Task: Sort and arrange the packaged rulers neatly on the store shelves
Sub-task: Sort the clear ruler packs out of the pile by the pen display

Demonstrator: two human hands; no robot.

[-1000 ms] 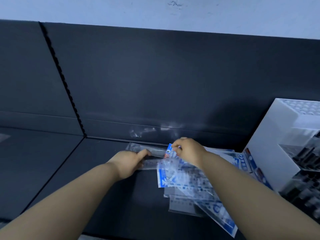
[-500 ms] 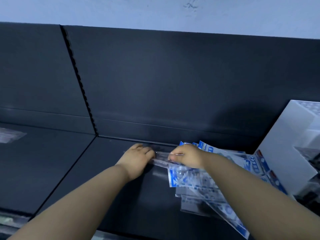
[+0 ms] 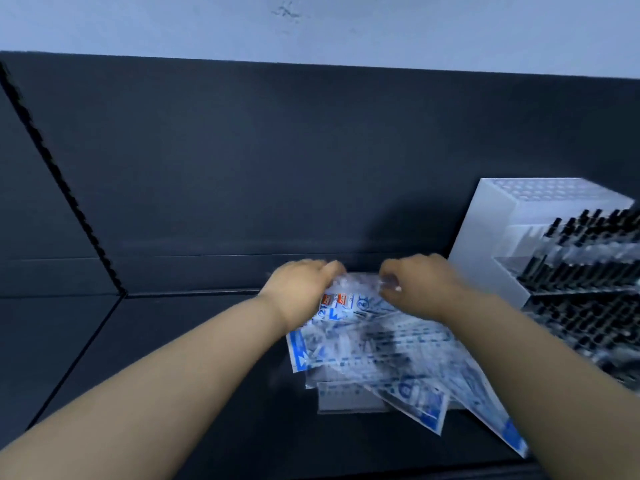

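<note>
A loose pile of packaged rulers [image 3: 374,355] in clear bags with blue and white cards lies fanned out on the dark shelf [image 3: 156,358], right of centre. My left hand [image 3: 301,289] grips the far left end of the top packages. My right hand [image 3: 419,285] pinches the far end of the same clear packaging a little to the right. Both hands are at the back of the pile, near the shelf's rear wall. The image is blurred around the packages.
A white display rack [image 3: 502,230] full of black pens stands at the right, close behind my right forearm. A vertical slotted upright [image 3: 65,188] divides the dark back panel at the left. Bare shelf lies left of the pile.
The single clear ruler package held out to the left has been brought onto the pile. Both hands have shifted right and now hold the pile's far end; the view has swung right.
</note>
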